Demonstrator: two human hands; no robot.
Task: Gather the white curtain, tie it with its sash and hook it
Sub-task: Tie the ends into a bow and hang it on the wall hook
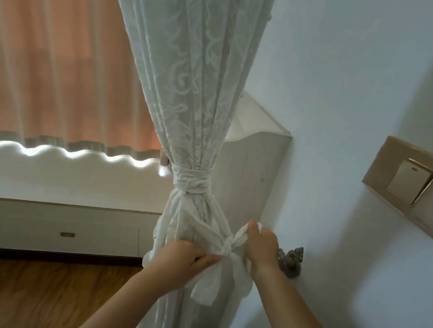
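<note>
Your left hand pinches one end of the white sash just left of its knot, and your right hand grips the other end, a bunch of fabric poking out above your thumb. Between the two hands the sash is knotted, with a loose tail hanging below the knot. Just right of your right wrist, an ornate metal hook is fixed to the pale wall, close to the sash but not holding it. The white lace curtain is gathered into a narrow column, cinched by a wrapped band of its own fabric above your hands, and it hangs beside a white wooden panel. To the right a gold wall switch sits on the wall. Lower left you see wooden floor, a white drawer unit, and behind it the peach curtain with daylight under its hem.
</note>
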